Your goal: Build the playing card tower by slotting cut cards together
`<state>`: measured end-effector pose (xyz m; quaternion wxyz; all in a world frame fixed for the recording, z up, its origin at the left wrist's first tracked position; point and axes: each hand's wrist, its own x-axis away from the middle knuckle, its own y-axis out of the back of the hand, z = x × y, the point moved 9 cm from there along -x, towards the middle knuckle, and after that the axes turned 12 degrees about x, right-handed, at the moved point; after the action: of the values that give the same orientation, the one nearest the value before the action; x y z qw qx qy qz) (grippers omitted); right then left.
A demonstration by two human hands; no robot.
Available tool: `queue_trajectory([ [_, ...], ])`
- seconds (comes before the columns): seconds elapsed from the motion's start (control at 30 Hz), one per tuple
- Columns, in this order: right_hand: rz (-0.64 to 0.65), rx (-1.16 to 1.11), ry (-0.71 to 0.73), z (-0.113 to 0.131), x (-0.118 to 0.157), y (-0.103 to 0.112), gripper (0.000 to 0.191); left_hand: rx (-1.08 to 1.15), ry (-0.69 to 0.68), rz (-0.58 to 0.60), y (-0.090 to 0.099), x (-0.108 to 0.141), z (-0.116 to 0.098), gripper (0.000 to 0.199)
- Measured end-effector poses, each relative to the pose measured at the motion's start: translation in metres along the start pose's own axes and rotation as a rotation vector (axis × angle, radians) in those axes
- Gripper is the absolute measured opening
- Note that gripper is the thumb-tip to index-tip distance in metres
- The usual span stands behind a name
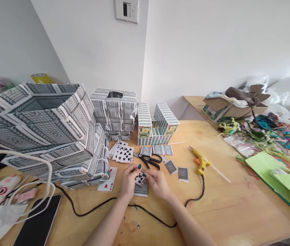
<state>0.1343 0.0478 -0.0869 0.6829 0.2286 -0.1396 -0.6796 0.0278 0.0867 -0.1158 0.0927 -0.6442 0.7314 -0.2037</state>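
Between my two hands is a playing card (140, 179) with black club pips. My left hand (129, 179) pinches its left side, and my right hand (158, 182) pinches the right edge; the fingertips partly cover it. Just below, a patterned card back (141, 190) lies on the table. Black-handled scissors (148, 160) rest beyond my hands, beside a fanned group of club cards (124, 154). A three of hearts (108, 180) lies left of my left hand. Several cut or folded card pieces (170, 167) lie to the right.
Large structures built from cards (57, 126) stand at left. Stacked card boxes (157, 124) are at the back. A yellow glue gun (200, 160) lies right, its black cord (157, 220) running past my forearms. A phone (38, 222), white cable (50, 171) and craft scraps (275, 136) line the sides.
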Motion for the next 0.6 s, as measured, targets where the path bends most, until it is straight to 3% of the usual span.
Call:
queue_trajectory([
  [0.07, -0.008, 0.022, 0.029, 0.003, 0.001, 0.000, 0.034, 0.115, 0.093, 0.005, -0.001, -0.002, 0.009, 0.028],
  [0.13, 0.022, -0.039, -0.003, 0.000, 0.001, -0.003, 0.034, 0.087, 0.095, 0.010, -0.001, -0.003, 0.008, 0.028],
  [0.3, 0.085, -0.162, -0.143, -0.016, -0.001, -0.007, 0.035, -0.375, -0.202, 0.042, -0.007, 0.002, -0.019, 0.024],
  [0.37, 0.087, -0.157, -0.148, -0.015, -0.002, -0.006, 0.035, -0.466, -0.257, 0.058, -0.009, 0.004, -0.021, 0.024],
  [0.6, 0.143, -0.248, -0.172, -0.011, 0.000, -0.013, 0.019, -0.409, -0.159, 0.027, 0.000, -0.002, -0.011, 0.026],
])
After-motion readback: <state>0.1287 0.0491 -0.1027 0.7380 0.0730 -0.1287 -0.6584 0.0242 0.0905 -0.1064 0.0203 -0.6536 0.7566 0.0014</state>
